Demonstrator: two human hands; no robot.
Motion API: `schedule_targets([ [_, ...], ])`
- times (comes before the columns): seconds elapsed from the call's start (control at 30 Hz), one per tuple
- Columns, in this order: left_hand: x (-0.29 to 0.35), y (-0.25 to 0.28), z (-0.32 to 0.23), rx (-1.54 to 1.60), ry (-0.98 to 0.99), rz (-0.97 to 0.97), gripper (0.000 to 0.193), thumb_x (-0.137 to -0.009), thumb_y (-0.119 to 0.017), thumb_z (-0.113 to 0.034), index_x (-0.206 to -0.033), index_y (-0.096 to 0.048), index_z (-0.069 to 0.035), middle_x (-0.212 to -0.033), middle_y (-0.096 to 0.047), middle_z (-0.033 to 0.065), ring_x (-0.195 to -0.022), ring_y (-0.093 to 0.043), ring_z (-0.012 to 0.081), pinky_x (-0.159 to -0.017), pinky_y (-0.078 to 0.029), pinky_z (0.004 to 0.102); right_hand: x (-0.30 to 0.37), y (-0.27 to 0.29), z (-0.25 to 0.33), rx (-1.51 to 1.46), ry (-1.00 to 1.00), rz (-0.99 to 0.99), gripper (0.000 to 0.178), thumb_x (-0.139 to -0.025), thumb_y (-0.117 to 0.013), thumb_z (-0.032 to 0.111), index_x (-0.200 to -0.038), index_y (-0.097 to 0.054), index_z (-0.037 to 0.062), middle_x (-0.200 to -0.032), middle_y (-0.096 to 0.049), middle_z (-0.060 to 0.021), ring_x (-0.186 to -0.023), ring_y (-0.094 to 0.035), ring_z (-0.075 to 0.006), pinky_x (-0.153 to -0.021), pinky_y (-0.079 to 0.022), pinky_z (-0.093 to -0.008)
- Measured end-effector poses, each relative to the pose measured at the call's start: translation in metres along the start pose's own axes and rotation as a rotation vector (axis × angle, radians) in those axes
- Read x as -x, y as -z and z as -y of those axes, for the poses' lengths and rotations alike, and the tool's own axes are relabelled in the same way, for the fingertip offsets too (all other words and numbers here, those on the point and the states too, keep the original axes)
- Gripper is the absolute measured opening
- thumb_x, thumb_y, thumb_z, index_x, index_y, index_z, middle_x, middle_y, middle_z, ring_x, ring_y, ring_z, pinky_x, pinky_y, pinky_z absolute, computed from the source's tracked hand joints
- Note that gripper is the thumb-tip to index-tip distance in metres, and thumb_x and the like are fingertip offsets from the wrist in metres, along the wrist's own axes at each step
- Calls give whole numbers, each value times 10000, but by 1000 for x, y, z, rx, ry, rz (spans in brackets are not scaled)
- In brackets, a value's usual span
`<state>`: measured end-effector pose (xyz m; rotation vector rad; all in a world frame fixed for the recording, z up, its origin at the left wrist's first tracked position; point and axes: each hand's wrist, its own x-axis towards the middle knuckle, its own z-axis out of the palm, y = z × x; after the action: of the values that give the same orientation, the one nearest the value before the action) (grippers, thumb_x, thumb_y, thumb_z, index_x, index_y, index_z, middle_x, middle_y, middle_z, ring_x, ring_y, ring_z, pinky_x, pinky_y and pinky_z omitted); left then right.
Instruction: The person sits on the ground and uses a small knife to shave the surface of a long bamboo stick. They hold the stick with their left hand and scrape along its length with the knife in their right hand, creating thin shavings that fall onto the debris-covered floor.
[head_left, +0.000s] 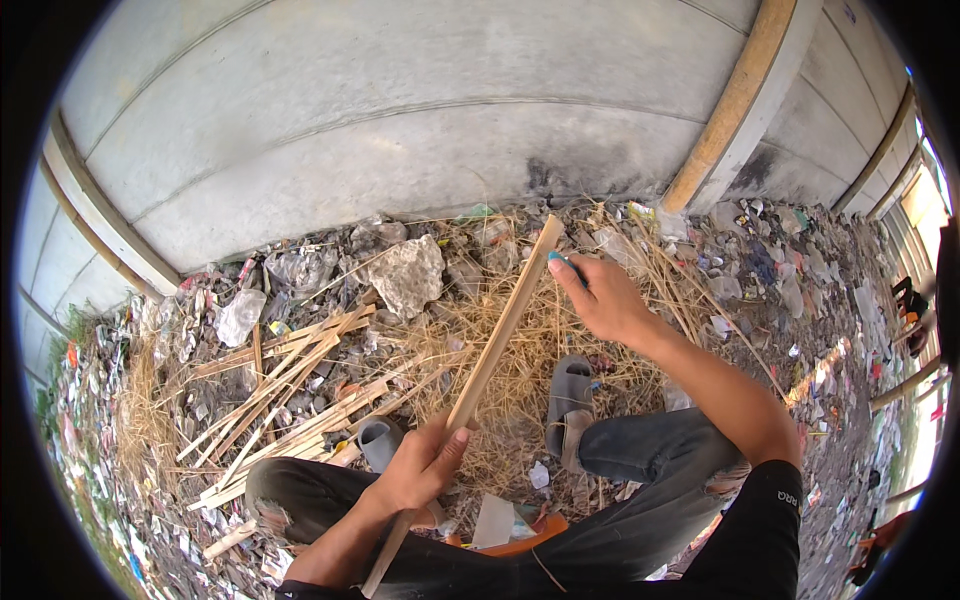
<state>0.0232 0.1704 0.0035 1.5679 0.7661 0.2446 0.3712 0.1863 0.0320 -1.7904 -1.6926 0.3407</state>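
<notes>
Closed around a long split-bamboo strip (498, 335), the left hand (420, 468) grips it low, where we see it slanting up and away between the knees. The right hand (605, 300) is curled beside the strip's upper end, fingers wrapped on a teal-ended object (563, 264) — most of it is hidden, so we cannot tell its kind. Below, pale shavings (520, 390) mat the ground between two grey slip-on shoes (570, 390), near knees in dark trousers (660, 445). To our left lies a loose heap of split strips (310, 430), with a rough grey rock (405, 275) just beyond. Plastic litter (780, 250) spreads to both sides; behind it rises a grey panel wall (400, 150), a bamboo pole (728, 105) leaning along its pale post.
</notes>
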Motion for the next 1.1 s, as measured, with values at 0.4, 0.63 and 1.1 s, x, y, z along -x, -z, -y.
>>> schedule_targets([
  [0.4,6,1,13,-254,20,-58,319,-1114,-514,-309,-995,-558,-17,-649,-571,66,-578,-570,205,-571,-456,378,-10,-12,-8,93,-145,200,763,-1089,-373,632,-735,-651,16,-524,-559,-143,-449,-569,-329,-460,-442,-469],
  [0.63,11,0,-5,-279,8,25,299,-1093,-555,-271,-1013,-541,17,-643,-595,189,-612,-653,373,-581,-471,468,-31,30,-97,108,-433,-136,762,-1078,-407,650,-657,-588,41,-530,-523,-83,-472,-499,-187,-466,-383,-399],
  [1.1,7,6,3,249,115,142,331,-1135,-479,-319,-1187,-599,-15,-628,-475,-36,-531,-471,86,-509,-378,289,3,31,2,-814,-412,67,297,-1031,-701,347,-916,-570,107,-578,-356,89,-451,-304,-30,-427,-247,-250],
])
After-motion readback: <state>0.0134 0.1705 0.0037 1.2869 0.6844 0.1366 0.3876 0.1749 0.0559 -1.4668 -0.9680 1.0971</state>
